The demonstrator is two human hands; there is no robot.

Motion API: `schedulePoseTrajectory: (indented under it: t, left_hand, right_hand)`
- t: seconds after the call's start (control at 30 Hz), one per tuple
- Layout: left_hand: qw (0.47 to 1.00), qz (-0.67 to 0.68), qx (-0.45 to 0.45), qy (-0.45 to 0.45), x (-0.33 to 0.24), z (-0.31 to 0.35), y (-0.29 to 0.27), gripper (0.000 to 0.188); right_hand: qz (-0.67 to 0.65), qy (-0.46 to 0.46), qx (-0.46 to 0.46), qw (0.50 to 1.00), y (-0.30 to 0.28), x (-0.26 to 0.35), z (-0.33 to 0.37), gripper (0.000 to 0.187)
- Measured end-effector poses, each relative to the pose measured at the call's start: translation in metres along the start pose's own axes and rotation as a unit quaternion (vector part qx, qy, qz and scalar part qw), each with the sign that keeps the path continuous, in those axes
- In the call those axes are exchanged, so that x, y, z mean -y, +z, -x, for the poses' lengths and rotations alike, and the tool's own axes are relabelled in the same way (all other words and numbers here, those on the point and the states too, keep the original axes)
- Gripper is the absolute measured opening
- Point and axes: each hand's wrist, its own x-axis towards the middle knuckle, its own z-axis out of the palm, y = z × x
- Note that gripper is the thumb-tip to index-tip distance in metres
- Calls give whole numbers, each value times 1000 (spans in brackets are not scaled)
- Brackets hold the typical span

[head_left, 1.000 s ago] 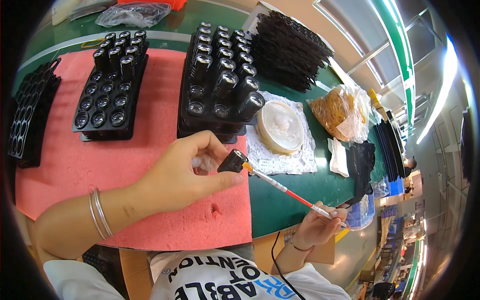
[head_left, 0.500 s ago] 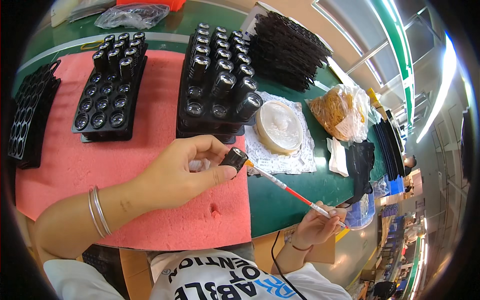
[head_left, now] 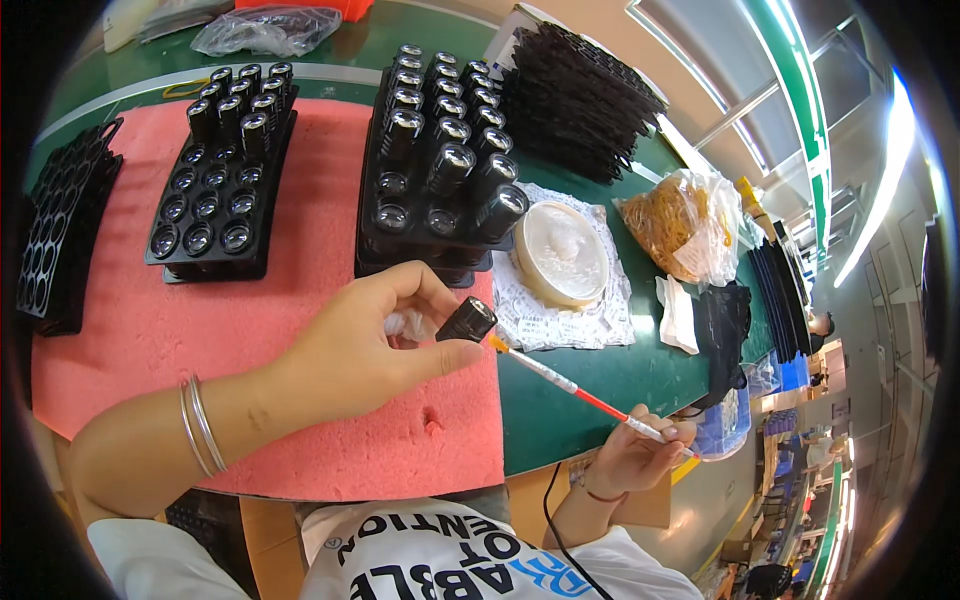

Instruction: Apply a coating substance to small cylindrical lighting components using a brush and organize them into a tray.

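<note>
Short shiny black cylinder (head_left: 466, 321): we hold it tilted in the air, by the right edge of the flat pink foam mat (head_left: 330, 450).
Left hand (head_left: 350, 345): our thumb and fingers pinch the cylinder, and a crumpled white scrap (head_left: 405, 325) sits in the bent fingers.
Thin red and white stick with an orange tip (head_left: 600, 403): it slants, its tip just beside the cylinder's end; we cannot tell if they touch.
Right hand (head_left: 640, 455): our fingertips grip the stick near its other end.
Big black plastic tray (head_left: 400, 245): it stands at the mat's far right corner, with tall black cylinders (head_left: 450, 168) in it.
Smaller black plastic tray (head_left: 215, 266): it sits near the mat's far edge, with tall ones at its far end.
Pile of black trays with round holes (head_left: 65, 230): it stands at the mat's left edge.
Round cream tub (head_left: 540, 288): it rests on a white printed sheet (head_left: 620, 310) on the green table (head_left: 540, 430), past the mat's right edge.
</note>
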Motion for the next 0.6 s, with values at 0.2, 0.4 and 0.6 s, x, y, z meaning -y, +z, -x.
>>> schedulePoseTrajectory:
  t: [0.2, 0.4, 0.6]
  left_hand:
    - [1000, -11, 1, -4, 1, 1, -1, 25]
    - [1000, -1, 16, 0, 6, 0, -4, 29]
    - [998, 53, 40, -16, 2, 0, -4, 27]
  right_hand:
    - [16, 39, -11, 999, 8, 4, -1, 21]
    - [8, 17, -62, 998, 1, -1, 1, 20]
    - [34, 5, -67, 997, 6, 0, -2, 19]
